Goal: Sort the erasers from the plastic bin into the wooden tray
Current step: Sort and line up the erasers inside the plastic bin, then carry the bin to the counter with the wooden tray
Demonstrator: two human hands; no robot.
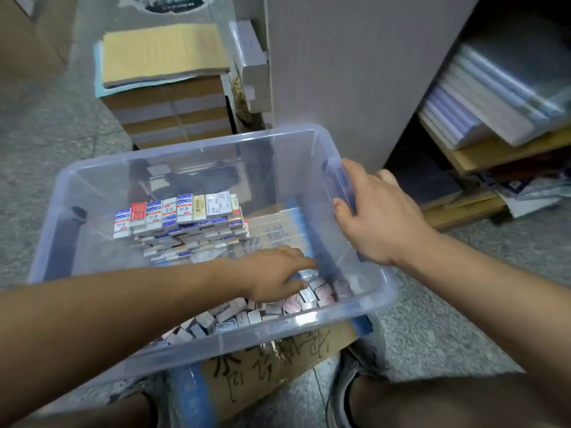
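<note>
Your bin (216,143) is clear, glossy plastic. Its erasers (179,217) wear printed paper sleeves, some shiny. Beneath, a matt brown cardboard box (278,356) carries smooth blue tape (188,393); the floor (432,329) is speckled stone.

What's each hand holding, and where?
Right hand grips the plastic bin by its right rim. Left hand rests among loose erasers; a hold cannot be told.

Speckled grey floor (34,168), cardboard box (278,369), perhaps bundled paper stack (173,118)

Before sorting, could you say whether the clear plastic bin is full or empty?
Partly full: the clear plastic bin holds stacked erasers and loose erasers, far below its rim.
</note>
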